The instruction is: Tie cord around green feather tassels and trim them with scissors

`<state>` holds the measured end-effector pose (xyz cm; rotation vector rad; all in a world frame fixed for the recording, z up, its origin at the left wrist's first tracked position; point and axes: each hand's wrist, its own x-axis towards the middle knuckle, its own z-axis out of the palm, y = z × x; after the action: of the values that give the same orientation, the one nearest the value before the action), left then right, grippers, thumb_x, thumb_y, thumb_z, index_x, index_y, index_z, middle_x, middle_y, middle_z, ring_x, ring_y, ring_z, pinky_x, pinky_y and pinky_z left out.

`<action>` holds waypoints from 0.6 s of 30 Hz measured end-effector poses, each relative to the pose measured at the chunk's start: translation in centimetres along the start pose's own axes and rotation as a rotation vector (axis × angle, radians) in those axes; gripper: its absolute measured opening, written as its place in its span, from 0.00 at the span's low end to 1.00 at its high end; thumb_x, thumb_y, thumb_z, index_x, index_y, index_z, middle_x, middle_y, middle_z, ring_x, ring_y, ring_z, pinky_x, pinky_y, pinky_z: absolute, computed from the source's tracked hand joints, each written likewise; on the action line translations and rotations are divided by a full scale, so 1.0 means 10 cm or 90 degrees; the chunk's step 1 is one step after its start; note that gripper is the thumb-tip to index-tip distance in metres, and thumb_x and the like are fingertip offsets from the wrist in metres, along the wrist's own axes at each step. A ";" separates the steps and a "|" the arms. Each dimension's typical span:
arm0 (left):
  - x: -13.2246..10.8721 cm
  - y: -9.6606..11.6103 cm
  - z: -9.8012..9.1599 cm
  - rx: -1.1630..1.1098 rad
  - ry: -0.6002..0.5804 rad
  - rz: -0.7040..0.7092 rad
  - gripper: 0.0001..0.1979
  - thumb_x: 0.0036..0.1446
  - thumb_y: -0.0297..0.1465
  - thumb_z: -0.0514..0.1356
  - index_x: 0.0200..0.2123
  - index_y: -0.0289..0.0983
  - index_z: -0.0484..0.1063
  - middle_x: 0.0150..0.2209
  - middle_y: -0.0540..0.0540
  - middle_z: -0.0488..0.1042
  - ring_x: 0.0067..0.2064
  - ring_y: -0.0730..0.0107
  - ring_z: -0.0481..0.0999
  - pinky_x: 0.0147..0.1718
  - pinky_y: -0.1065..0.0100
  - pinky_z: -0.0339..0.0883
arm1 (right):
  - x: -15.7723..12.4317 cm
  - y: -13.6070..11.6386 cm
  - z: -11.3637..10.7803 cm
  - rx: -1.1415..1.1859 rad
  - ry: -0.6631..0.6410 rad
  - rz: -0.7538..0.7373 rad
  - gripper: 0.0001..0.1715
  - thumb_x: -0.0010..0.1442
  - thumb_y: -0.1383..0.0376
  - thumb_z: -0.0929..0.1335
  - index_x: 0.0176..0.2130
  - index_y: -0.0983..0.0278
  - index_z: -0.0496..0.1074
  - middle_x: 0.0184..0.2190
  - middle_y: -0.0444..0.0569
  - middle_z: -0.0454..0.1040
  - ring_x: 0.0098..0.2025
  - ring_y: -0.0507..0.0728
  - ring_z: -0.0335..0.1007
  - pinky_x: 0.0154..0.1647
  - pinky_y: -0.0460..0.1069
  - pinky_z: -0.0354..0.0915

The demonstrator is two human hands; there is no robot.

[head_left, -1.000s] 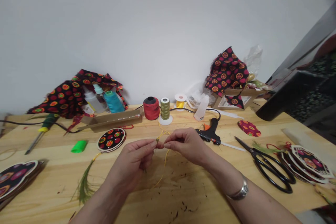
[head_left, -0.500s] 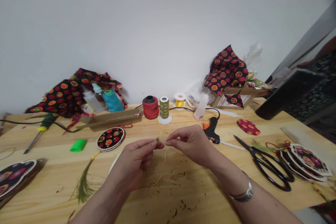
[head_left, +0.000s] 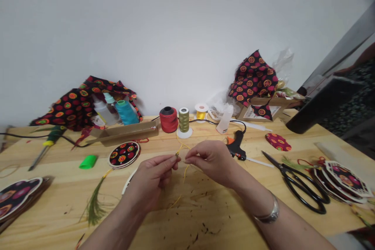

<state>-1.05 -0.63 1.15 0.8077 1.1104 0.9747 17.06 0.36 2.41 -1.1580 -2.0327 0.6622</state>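
My left hand (head_left: pixel 155 174) is closed in a pinch on a thin yellow cord (head_left: pixel 179 151), where a small dark bit shows at the fingertips. Just to its right, my right hand (head_left: pixel 209 160) is also pinched, thumb against forefinger; what it holds is too fine to make out. Yellow cord loops behind these fingers, and a loose length hangs down between the hands toward the tabletop. Under the left hand, a pale curved edge (head_left: pixel 129 181) of a flat piece peeks out, mostly hidden. A round fabric-covered ornament (head_left: pixel 124 154) with a green tassel (head_left: pixel 96 203) lies left of the hands.
Red (head_left: pixel 168 120), olive (head_left: pixel 184 120) and yellow (head_left: pixel 200 113) thread spools stand by the wall. A glue gun (head_left: pixel 237 146), black scissors (head_left: pixel 301 183) and stacked ornaments (head_left: pixel 345 181) lie right. A screwdriver (head_left: pixel 48 146), green cap (head_left: pixel 88 161) and cardboard tray (head_left: pixel 125 133) are left.
Both hands keep their pinches, almost in the same place. The hanging yellow cord between them has shifted slightly. The whole view has moved a little.
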 end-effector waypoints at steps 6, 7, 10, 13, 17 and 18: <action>0.01 -0.01 0.00 0.004 0.013 -0.002 0.11 0.40 0.34 0.69 0.24 0.30 0.78 0.21 0.51 0.67 0.18 0.85 0.53 0.16 0.76 0.42 | 0.01 -0.01 -0.05 -0.051 0.004 -0.016 0.06 0.56 0.65 0.68 0.31 0.61 0.78 0.28 0.46 0.78 0.31 0.52 0.71 0.33 0.46 0.61; 0.01 -0.01 0.00 0.000 0.014 -0.003 0.11 0.39 0.34 0.69 0.23 0.31 0.78 0.21 0.51 0.67 0.18 0.85 0.53 0.16 0.76 0.42 | 0.01 -0.01 -0.05 -0.049 0.005 -0.011 0.06 0.56 0.66 0.68 0.31 0.61 0.77 0.28 0.45 0.78 0.30 0.52 0.71 0.32 0.46 0.61; 0.02 0.00 -0.01 -0.003 0.012 -0.004 0.11 0.39 0.34 0.69 0.23 0.30 0.78 0.21 0.51 0.67 0.17 0.86 0.52 0.15 0.77 0.41 | 0.02 0.00 -0.05 -0.011 0.009 0.009 0.06 0.55 0.68 0.69 0.29 0.62 0.77 0.26 0.45 0.77 0.29 0.52 0.70 0.31 0.46 0.61; 0.02 -0.02 -0.03 0.011 0.016 0.010 0.10 0.42 0.34 0.68 0.24 0.31 0.78 0.23 0.49 0.71 0.18 0.85 0.54 0.15 0.77 0.41 | 0.02 -0.01 -0.08 0.071 -0.005 0.016 0.04 0.53 0.68 0.70 0.28 0.62 0.77 0.24 0.45 0.76 0.27 0.51 0.68 0.30 0.45 0.61; 0.03 -0.04 -0.05 0.000 0.052 0.017 0.09 0.43 0.34 0.68 0.25 0.32 0.79 0.26 0.44 0.78 0.26 0.75 0.69 0.22 0.76 0.56 | -0.04 -0.06 -0.20 0.228 -0.178 0.019 0.04 0.52 0.66 0.71 0.27 0.64 0.78 0.22 0.43 0.74 0.26 0.50 0.66 0.28 0.44 0.61; 0.04 -0.04 -0.05 -0.014 0.056 0.008 0.09 0.43 0.34 0.68 0.25 0.33 0.80 0.27 0.44 0.79 0.28 0.73 0.71 0.25 0.74 0.60 | -0.05 -0.09 -0.23 0.271 -0.250 0.026 0.04 0.52 0.66 0.71 0.28 0.65 0.78 0.22 0.43 0.74 0.26 0.50 0.66 0.28 0.44 0.61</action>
<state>-1.39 -0.42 0.52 0.7616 1.1694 1.0390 18.61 -0.31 4.33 -0.8662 -2.0356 1.3551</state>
